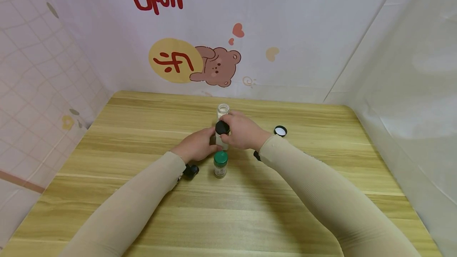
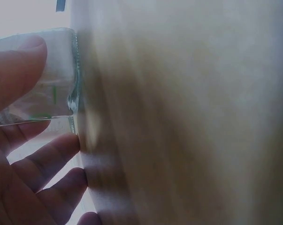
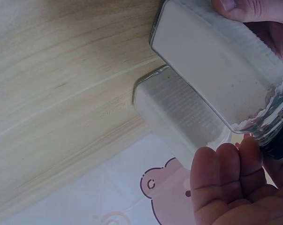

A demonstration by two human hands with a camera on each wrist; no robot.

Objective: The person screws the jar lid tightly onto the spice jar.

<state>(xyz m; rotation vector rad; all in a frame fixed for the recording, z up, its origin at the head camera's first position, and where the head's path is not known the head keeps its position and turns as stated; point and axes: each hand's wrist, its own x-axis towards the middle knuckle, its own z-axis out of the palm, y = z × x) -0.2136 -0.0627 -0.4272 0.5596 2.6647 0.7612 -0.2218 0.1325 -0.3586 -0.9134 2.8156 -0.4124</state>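
Note:
A square glass jar filled with pale powder stands on the table near its middle in the head view. My left hand grips its body from the left, the thumb laid along the glass in the left wrist view. From the right, my right hand pinches the black lid on top of this jar. Right behind stands a second glass jar, uncovered, with pale contents. A small jar with a green lid stands just in front of the hands.
A loose black lid lies with its white inside up, to the right of the right hand. The wooden table meets a white printed backdrop at the back, and more sheeting hangs at both sides.

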